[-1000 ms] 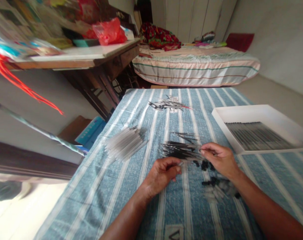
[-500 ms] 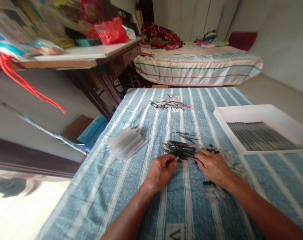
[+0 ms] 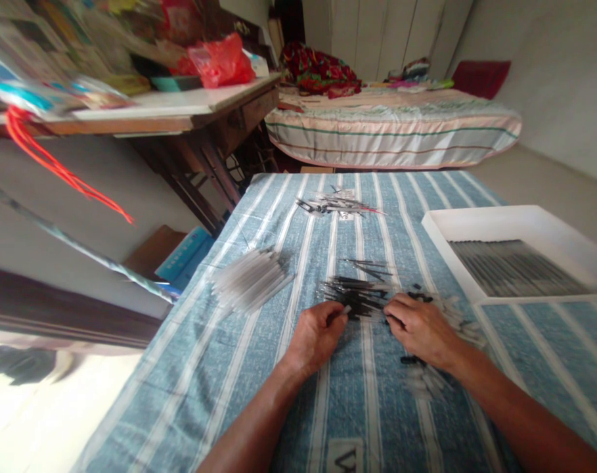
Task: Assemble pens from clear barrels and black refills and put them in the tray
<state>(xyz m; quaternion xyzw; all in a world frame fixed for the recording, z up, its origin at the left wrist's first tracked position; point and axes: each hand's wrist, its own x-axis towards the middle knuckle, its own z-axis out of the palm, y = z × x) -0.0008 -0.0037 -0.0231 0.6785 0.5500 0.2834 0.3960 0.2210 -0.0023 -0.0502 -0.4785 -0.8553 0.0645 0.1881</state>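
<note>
My left hand (image 3: pixel 319 330) is closed in a pinch round a slim whitish tube (image 3: pixel 347 309), whose end pokes out past the fingertips. To its right my right hand (image 3: pixel 416 322) is pinched too, by the right end of a pile of thin black pen refills (image 3: pixel 354 294); what its fingers hold is too small to make out. A few loose refills (image 3: pixel 370 268) lie just beyond the pile. Small black pieces (image 3: pixel 420 297) and short whitish pieces (image 3: pixel 458 318) are scattered about my right hand. More short whitish pieces (image 3: pixel 426 381) lie below its wrist.
A stack of pale translucent tubes (image 3: pixel 251 281) lies on the striped cloth (image 3: pixel 194 387) at left. At right, a white tray (image 3: pixel 505 220) holds a row of dark-filled sticks (image 3: pixel 517 268). A mixed bundle of thin pieces (image 3: pixel 335 204) lies at the far end. A cluttered desk (image 3: pixel 180 118) stands left.
Both hands stay almost where they were, with only a slight shift of the fingers. The view has moved a little; the piles look the same.
</note>
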